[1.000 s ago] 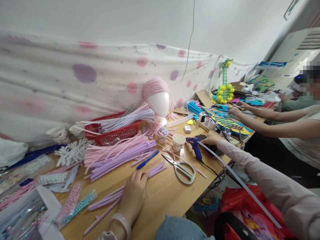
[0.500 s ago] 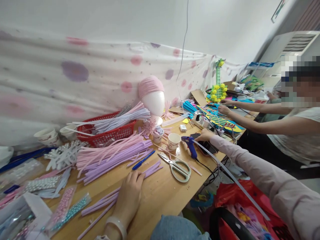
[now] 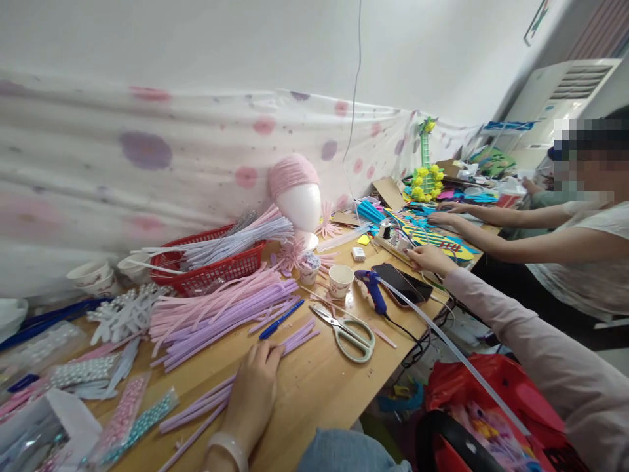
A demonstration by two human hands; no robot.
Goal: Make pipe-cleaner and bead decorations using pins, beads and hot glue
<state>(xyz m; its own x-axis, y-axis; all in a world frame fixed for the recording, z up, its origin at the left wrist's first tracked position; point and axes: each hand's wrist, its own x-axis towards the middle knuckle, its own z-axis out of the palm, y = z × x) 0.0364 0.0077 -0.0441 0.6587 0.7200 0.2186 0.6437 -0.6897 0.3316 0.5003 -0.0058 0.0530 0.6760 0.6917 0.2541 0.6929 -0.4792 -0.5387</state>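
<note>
My left hand (image 3: 255, 387) lies on a few loose purple pipe cleaners (image 3: 216, 396) near the front edge of the wooden table (image 3: 319, 380), fingers flat and together. My right hand (image 3: 429, 259), in a pink sleeve, reaches to the far right, with its fingers stretched toward a white power strip (image 3: 393, 241). It hovers just past a black phone (image 3: 400, 283). A blue glue gun (image 3: 373, 292) lies beside the phone, and a long clear glue stick (image 3: 442, 341) trails from it. Neither hand holds anything that I can see.
Scissors (image 3: 351, 334), a blue pen (image 3: 280, 319) and a paper cup (image 3: 340, 280) lie mid-table. A large pile of pink and purple pipe cleaners (image 3: 221, 308), a red basket (image 3: 211, 265) and a foam head (image 3: 297, 200) sit behind. A co-worker's arms (image 3: 496, 226) work at far right.
My right hand has left the glue gun and phone and moved right toward the power strip, uncovering the phone. My left hand has stayed on the purple pipe cleaners.
</note>
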